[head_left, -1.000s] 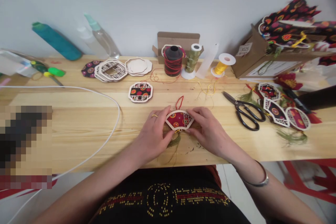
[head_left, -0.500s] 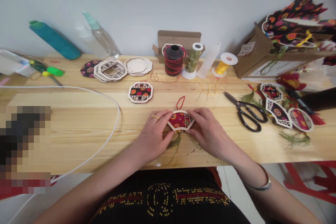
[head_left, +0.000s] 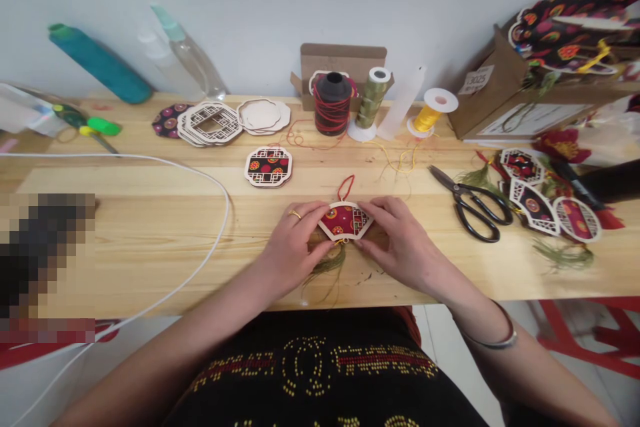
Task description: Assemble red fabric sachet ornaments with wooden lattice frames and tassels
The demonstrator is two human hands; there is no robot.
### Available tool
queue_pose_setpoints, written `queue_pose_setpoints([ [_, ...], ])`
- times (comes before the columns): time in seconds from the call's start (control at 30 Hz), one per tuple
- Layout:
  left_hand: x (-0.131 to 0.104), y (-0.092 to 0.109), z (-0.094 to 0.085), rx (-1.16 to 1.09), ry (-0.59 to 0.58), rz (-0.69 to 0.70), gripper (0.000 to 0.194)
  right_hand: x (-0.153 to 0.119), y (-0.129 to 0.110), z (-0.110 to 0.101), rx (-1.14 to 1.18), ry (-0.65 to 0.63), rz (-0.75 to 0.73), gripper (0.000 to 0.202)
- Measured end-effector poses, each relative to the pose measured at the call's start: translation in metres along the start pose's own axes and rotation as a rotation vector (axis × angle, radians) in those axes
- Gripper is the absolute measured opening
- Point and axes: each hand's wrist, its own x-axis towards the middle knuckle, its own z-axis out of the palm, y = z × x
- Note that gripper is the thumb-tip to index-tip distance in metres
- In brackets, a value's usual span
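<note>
Hands (head_left: 295,247) (head_left: 400,240) pinch fan ornament (head_left: 345,221) on cluttered pine table (head_left: 150,247); white wall (head_left: 280,0) behind, seemingly bare.

A small craft workshop: a pale pine worktop (head_left: 150,240) carries upright thread spools (head_left: 331,104), black-handled scissors (head_left: 473,203), stacked laser-cut wooden lattice frames (head_left: 210,123) and a cardboard box of patterned fabric ornaments (head_left: 545,60)

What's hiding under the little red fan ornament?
Green tassel threads poke out below the fan ornament, on the table. Both hands cover its sides.
</note>
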Motion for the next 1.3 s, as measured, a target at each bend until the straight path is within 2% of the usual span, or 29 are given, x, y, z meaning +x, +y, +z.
queue_pose_setpoints([
  [0.2, -0.0003, 0.0008, 0.0010, -0.014, 0.031, 0.002, 0.046, -0.0001, -0.0008, -0.0011, 0.020, 0.020, -0.013, 0.048],
  [0.4, -0.0011, 0.0003, 0.0036, -0.023, 0.070, 0.067, 0.042, 0.0005, 0.0015, -0.0018, 0.027, 0.013, -0.022, 0.045],
  [0.63, 0.0008, 0.0076, -0.0016, -0.050, 0.041, 0.041, 0.047, 0.0019, 0.0028, -0.0018, 0.017, 0.008, -0.020, 0.044],
  [0.77, 0.0039, 0.0092, -0.0031, -0.027, 0.039, 0.121, 0.051, 0.0021, 0.0028, -0.0014, 0.017, 0.005, -0.026, 0.044],
  [1.07, 0.0047, 0.0034, 0.0020, 0.027, 0.049, 0.194, 0.048, 0.0021, 0.0042, -0.0015, 0.021, 0.005, -0.022, 0.044],
  [1.3, 0.0031, 0.0021, 0.0051, 0.028, 0.027, 0.145, 0.047, 0.0021, 0.0041, -0.0013, 0.038, 0.005, -0.022, 0.044],
])
